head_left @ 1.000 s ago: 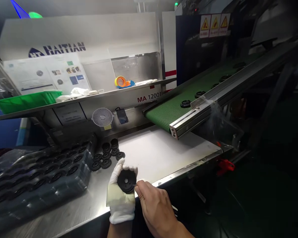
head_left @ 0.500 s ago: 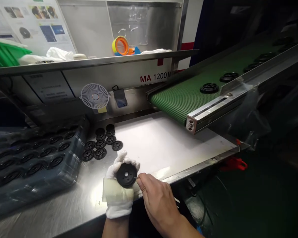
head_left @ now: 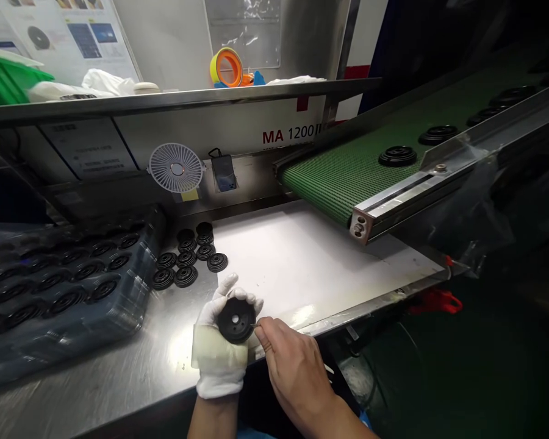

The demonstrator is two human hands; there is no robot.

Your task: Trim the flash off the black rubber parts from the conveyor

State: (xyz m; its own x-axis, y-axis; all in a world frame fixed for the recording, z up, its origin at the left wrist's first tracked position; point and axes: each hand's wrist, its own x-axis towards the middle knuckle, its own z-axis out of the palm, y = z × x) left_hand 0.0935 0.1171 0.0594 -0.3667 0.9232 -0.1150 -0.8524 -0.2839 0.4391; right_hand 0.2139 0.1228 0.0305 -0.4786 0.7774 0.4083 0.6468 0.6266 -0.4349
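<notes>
My left hand (head_left: 219, 360), in a white cotton glove, holds a round black moulded rubber part (head_left: 236, 320) upright by its rim. The part has a central hole and ribbed rings. My bare right hand (head_left: 295, 366) pinches a thin metal trimming tool (head_left: 257, 326), and its fine tip touches the part's right edge. Most of the tool is hidden by my fingers. Several matching black parts (head_left: 185, 259) lie on the steel table beyond my hands.
To the left stands a clear plastic tray (head_left: 68, 286) holding rows of black parts. A white sheet (head_left: 302, 262) covers the steel table (head_left: 119, 366), and a green conveyor belt (head_left: 348, 183) carrying black parts overhangs it. A small white fan (head_left: 175, 168) hangs behind.
The view has swung slightly, shifting the table and conveyor right in the picture. My right hand has moved closer to the part, and the part has turned slightly in my left hand.
</notes>
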